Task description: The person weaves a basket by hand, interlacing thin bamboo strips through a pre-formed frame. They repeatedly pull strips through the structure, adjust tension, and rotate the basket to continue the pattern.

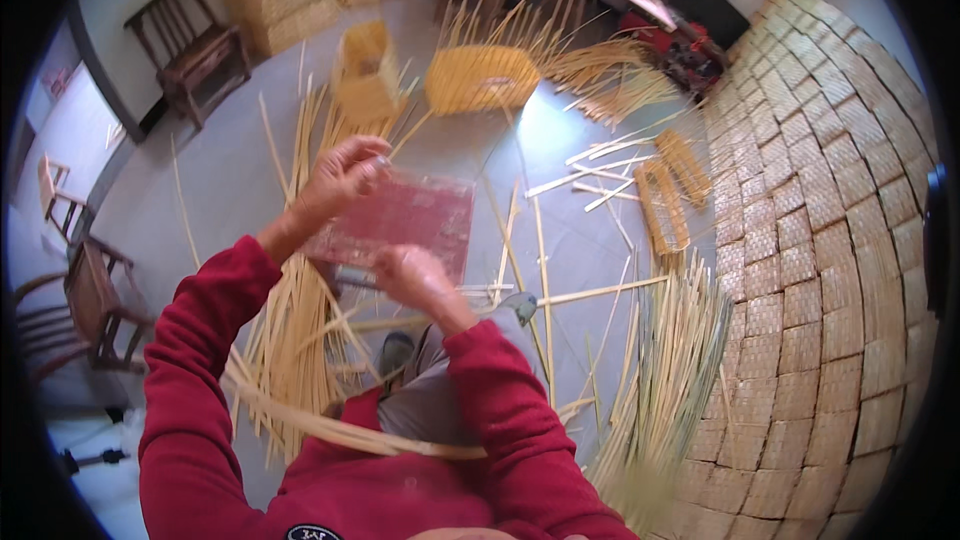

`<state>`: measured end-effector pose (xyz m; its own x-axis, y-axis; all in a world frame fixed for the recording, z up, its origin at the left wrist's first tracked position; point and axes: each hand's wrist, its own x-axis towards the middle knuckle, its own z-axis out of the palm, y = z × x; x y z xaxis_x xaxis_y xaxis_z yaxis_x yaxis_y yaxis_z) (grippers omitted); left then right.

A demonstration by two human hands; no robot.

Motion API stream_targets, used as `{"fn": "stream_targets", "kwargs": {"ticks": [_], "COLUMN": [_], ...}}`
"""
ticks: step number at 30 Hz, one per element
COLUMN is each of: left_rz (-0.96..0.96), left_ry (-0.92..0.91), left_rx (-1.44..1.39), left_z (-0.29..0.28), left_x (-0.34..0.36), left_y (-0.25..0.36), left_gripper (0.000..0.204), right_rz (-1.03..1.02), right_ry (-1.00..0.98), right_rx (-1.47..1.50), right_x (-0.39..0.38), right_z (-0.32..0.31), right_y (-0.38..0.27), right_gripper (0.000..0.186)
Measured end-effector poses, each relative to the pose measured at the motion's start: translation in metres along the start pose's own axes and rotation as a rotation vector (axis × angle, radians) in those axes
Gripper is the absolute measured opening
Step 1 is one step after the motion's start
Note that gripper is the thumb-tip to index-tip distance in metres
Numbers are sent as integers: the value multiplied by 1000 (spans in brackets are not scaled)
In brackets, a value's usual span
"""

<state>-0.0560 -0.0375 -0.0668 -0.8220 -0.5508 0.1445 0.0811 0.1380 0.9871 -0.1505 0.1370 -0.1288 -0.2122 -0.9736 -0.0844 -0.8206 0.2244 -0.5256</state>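
My left hand (340, 178) grips the upper left corner of a flat, see-through reddish rectangular piece (405, 220), held up in front of me. My right hand (415, 275) is closed at its lower edge, with a thin grey metal tool (352, 277) sticking out to the left of the fist. Both arms wear red sleeves. A long pale bamboo strip (330, 428) curves across my lap. Below the hands lie many loose bamboo strips (290, 340) on the grey floor.
Two half-woven yellow baskets (480, 78) (365, 70) stand on the floor ahead. Stacks of woven trays (830, 240) fill the right side. A bundle of strips (665, 380) lies at lower right. Wooden chairs (195, 45) (95, 305) stand at left.
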Motion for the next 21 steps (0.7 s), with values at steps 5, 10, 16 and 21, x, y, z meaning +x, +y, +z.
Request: {"fn": "stream_targets", "kwargs": {"ticks": [5, 10, 16, 21], "left_rz": [270, 383, 223, 160], "left_ry": [-752, -784, -664, -649], "left_rx": [142, 514, 735, 934], "left_z": [54, 41, 21, 23], "left_x": [-165, -255, -323, -337], "left_y": [33, 33, 51, 43], "left_gripper": [44, 64, 54, 45], "right_rz": [-14, -57, -268, -326], "right_ry": [66, 200, 503, 569], "right_rx": [1, 104, 339, 402], "right_x": [-8, -16, -64, -192], "right_z": [0, -17, -18, -36], "right_y": [4, -12, -36, -47], "right_gripper": [21, 19, 9, 17]}}
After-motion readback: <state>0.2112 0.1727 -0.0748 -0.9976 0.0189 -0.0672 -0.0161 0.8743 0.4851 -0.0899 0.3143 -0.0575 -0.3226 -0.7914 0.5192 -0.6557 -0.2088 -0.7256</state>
